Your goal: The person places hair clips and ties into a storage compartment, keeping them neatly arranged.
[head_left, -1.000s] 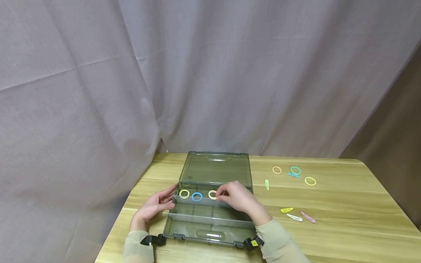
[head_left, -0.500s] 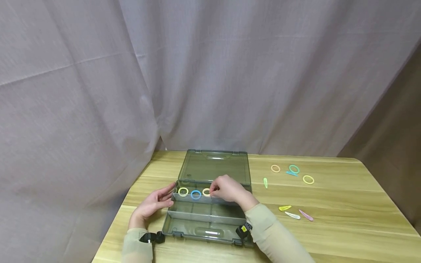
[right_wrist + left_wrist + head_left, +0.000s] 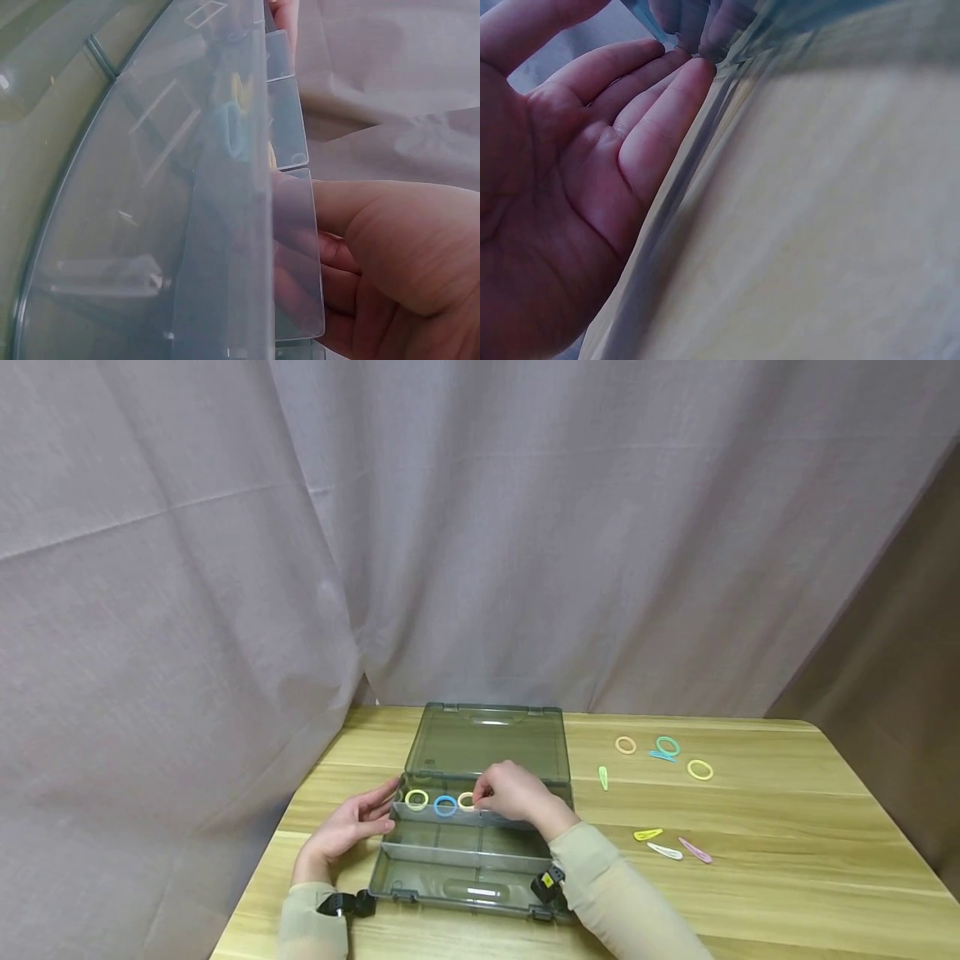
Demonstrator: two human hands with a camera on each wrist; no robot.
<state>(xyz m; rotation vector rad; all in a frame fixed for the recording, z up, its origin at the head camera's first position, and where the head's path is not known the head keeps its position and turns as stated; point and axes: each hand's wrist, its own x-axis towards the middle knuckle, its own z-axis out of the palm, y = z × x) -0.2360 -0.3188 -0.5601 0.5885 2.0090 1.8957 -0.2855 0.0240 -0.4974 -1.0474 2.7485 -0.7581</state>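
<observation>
A see-through grey compartment box (image 3: pixel 480 858) sits on the table with its lid (image 3: pixel 489 739) laid back. My right hand (image 3: pixel 517 792) is over the rear row, pinching a pale yellow hair tie (image 3: pixel 466 802) by its right side. Left of it in the same row are a blue hair tie (image 3: pixel 446 807) and a yellow hair tie (image 3: pixel 417 800). My left hand (image 3: pixel 348 827) touches the box's left wall with extended fingers, its palm showing in the left wrist view. From the right wrist view, clear dividers (image 3: pixel 289 124) stand before my right fingers, veiling them.
On the wooden table (image 3: pixel 780 827) to the right lie an orange hair tie (image 3: pixel 626 745), a green hair tie (image 3: pixel 667 746) and a yellow one. Several snap hair clips lie near them, including a white clip (image 3: pixel 665 852) and a pink clip (image 3: pixel 696 850). A grey curtain (image 3: pixel 480 543) hangs behind.
My right hand has moved left along the rear row with the pale yellow hair tie, bringing it close beside the blue one. My left hand stays at the box's left wall.
</observation>
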